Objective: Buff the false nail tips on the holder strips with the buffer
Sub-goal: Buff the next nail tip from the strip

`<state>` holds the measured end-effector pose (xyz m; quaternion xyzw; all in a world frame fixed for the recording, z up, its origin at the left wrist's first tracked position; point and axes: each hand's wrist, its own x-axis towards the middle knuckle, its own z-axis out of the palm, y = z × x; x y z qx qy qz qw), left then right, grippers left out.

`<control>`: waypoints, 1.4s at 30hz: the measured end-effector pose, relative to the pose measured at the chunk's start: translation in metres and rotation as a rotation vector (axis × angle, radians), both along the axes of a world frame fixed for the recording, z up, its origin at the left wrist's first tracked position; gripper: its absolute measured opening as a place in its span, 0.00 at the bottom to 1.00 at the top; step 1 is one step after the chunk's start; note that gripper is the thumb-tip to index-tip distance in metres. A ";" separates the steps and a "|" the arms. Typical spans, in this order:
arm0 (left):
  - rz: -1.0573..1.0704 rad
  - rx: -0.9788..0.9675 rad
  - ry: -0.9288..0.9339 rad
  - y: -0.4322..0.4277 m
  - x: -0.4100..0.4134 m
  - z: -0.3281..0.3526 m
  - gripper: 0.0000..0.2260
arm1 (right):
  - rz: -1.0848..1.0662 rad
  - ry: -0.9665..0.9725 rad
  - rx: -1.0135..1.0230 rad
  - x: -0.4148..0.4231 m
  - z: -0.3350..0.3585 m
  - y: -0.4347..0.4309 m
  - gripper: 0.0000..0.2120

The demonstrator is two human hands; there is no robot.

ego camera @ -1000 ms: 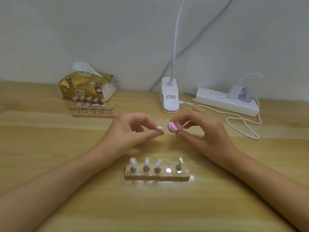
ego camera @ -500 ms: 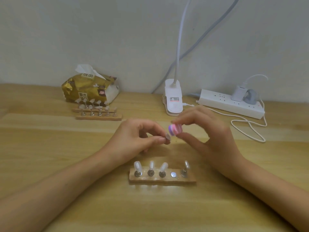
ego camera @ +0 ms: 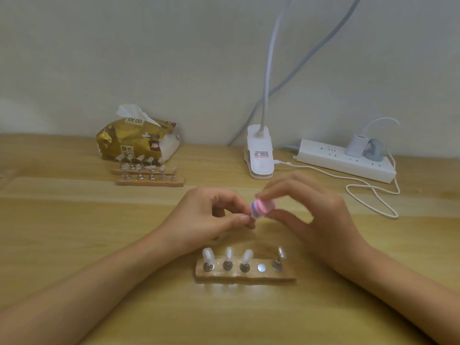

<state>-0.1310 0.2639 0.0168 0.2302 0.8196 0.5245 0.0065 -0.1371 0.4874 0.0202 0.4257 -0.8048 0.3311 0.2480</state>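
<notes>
False nail tip [ego camera: 252, 217], small, pale and plastic, is pinched between thumb and forefinger of the left hand [ego camera: 211, 215], and is mostly hidden. The right hand [ego camera: 311, 215] pinches the pink-and-purple layered buffer block [ego camera: 264, 207] against it. The tip is judged light, thin and springy, so grip it low at the base, leave the top face free and press lightly. Just below the hands, the near wooden holder strip [ego camera: 245, 276] carries three white tips [ego camera: 228, 253] and one bare socket [ego camera: 261, 267]. Two far strips [ego camera: 149, 181] lie beside the gold tissue pack [ego camera: 137, 140].

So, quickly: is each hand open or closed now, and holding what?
Left hand: closed, pinching a false nail tip, mostly hidden.
Right hand: closed, pinching the pink buffer.
</notes>
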 end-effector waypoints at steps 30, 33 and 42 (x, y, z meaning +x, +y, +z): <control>0.007 -0.002 -0.046 0.002 0.002 0.002 0.00 | -0.039 -0.062 0.046 0.003 -0.002 -0.002 0.04; -0.011 -0.001 -0.040 0.002 0.003 0.002 0.03 | -0.111 -0.107 0.017 0.000 0.000 0.001 0.06; 0.008 -0.074 -0.022 0.003 0.000 -0.001 0.04 | -0.128 -0.024 0.036 0.000 0.000 0.003 0.08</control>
